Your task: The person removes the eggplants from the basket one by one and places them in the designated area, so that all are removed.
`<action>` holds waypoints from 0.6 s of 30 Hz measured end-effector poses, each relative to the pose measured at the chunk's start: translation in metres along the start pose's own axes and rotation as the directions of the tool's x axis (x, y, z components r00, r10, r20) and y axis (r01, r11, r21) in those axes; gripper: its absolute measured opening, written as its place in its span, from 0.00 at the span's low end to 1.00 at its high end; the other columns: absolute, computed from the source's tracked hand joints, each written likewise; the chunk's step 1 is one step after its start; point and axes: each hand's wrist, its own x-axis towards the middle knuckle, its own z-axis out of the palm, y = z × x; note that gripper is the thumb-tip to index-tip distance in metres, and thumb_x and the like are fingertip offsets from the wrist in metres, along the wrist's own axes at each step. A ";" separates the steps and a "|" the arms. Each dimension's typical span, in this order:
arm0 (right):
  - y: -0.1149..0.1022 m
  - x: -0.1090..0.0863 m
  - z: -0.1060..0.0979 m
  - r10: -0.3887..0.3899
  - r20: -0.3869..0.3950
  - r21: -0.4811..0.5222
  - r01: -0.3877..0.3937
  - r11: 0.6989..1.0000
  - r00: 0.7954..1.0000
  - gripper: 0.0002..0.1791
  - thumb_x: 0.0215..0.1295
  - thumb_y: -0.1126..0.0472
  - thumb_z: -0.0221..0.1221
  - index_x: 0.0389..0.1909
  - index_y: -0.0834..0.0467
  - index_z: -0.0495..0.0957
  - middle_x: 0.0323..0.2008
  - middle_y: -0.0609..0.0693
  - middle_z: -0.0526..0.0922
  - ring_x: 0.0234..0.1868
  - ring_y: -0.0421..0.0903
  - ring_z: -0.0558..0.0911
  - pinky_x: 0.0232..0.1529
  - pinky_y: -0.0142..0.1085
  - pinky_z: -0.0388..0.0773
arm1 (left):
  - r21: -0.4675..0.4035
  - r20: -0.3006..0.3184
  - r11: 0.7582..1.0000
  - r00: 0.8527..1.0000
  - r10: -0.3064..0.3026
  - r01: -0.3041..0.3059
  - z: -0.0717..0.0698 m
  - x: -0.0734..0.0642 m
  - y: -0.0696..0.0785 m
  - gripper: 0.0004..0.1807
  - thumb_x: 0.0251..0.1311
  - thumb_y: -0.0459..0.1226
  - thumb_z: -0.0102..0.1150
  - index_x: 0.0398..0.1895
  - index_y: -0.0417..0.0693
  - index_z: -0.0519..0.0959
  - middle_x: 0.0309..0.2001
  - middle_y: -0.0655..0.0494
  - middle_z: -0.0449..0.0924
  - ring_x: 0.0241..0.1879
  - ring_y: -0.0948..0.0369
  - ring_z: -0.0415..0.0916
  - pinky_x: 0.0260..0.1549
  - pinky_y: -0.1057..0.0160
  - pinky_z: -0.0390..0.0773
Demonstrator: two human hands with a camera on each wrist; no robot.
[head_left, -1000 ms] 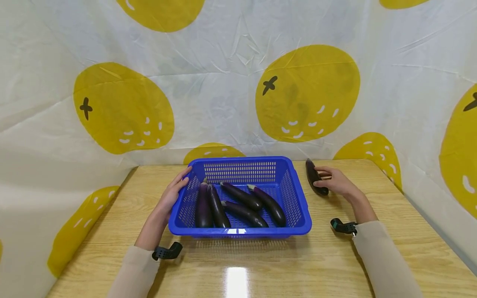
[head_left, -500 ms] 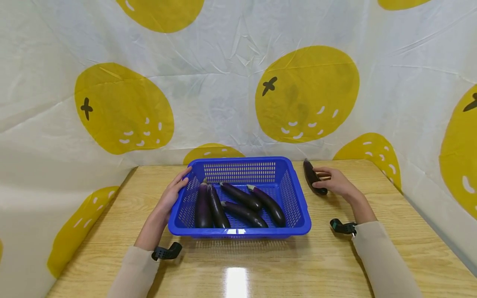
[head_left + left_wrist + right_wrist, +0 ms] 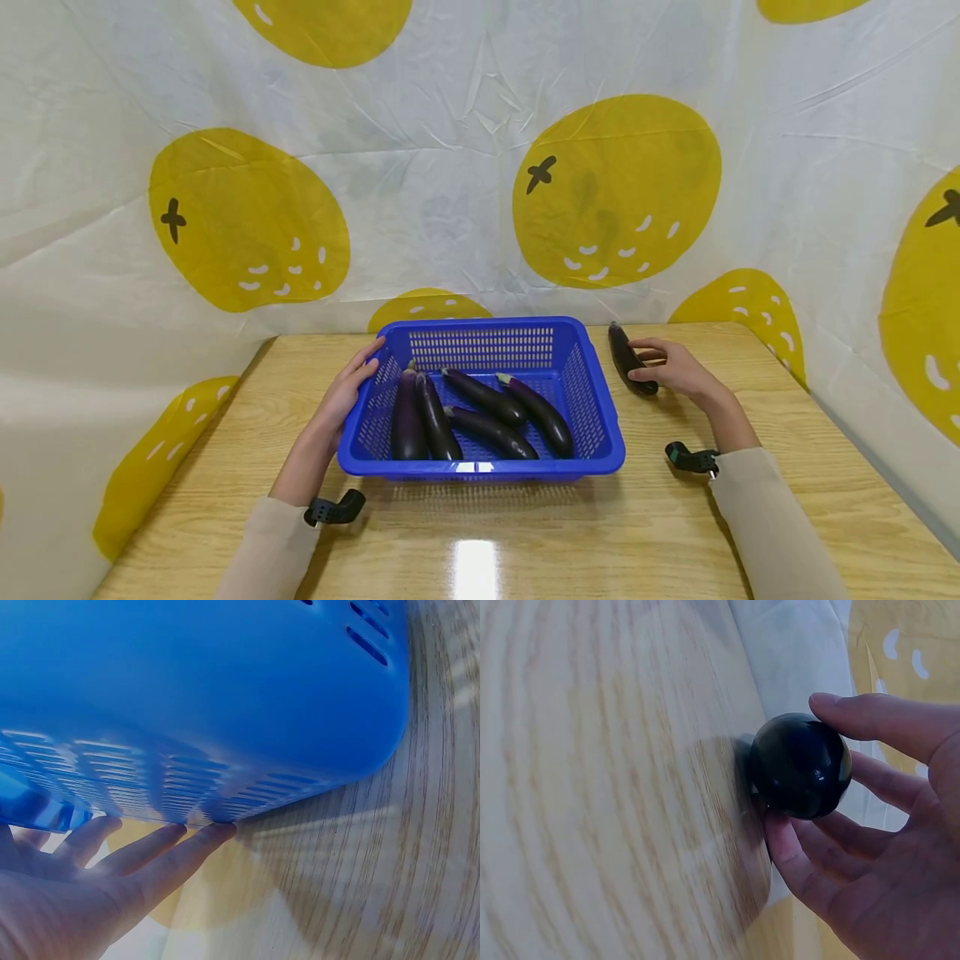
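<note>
A blue plastic basket (image 3: 480, 468) with slotted walls holds several dark purple eggplants (image 3: 487, 396). My left hand (image 3: 348, 390) lies along the basket's left side. In the left wrist view its fairly straight fingers (image 3: 169, 859) touch the slotted outer wall. To the right of the basket, my right hand (image 3: 672, 367) holds another eggplant (image 3: 628, 358) between thumb and fingers. The right wrist view shows that eggplant's round end (image 3: 801, 766), with the thumb on one side and fingertips reaching round beneath, close to the tabletop.
Everything stands on a light wood table (image 3: 420, 550). Behind it and along both sides hangs a white cloth (image 3: 435, 208) printed with yellow fruit. A black camera (image 3: 337, 507) is strapped at the left wrist, and another black camera (image 3: 692, 458) at the right.
The eggplant in my right hand has shifted slightly left, its stem end most of all. The right hand moves a little with it. My left hand and the basket look still.
</note>
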 end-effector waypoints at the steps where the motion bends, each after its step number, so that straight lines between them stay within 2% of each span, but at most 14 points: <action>1: 0.000 0.000 0.000 0.002 0.000 0.002 -0.002 1.000 1.000 0.41 0.61 0.53 0.64 0.71 0.62 0.58 0.65 0.71 0.65 0.66 0.67 0.65 0.58 0.56 0.72 | -0.001 0.000 1.000 1.000 0.001 -0.001 0.000 0.000 0.000 0.26 0.75 0.49 0.35 0.75 0.71 0.52 0.76 0.52 0.49 0.71 0.44 0.55 0.62 0.41 0.65; 13: -0.002 -0.002 0.000 0.028 0.008 0.008 -0.028 1.000 1.000 0.41 0.62 0.52 0.63 0.71 0.60 0.58 0.65 0.71 0.65 0.65 0.66 0.66 0.56 0.53 0.74 | -0.006 0.010 1.000 1.000 0.007 -0.007 -0.001 0.000 -0.001 0.27 0.75 0.50 0.35 0.75 0.70 0.51 0.77 0.53 0.47 0.72 0.44 0.54 0.64 0.39 0.62; 18: -0.002 -0.004 -0.003 0.025 -0.010 0.041 -0.025 0.999 1.000 0.41 0.63 0.50 0.62 0.72 0.60 0.57 0.65 0.71 0.65 0.64 0.65 0.69 0.56 0.52 0.75 | 0.017 0.009 1.000 1.000 0.013 -0.014 -0.001 0.001 -0.002 0.27 0.75 0.51 0.34 0.75 0.71 0.51 0.77 0.53 0.46 0.72 0.43 0.53 0.64 0.38 0.62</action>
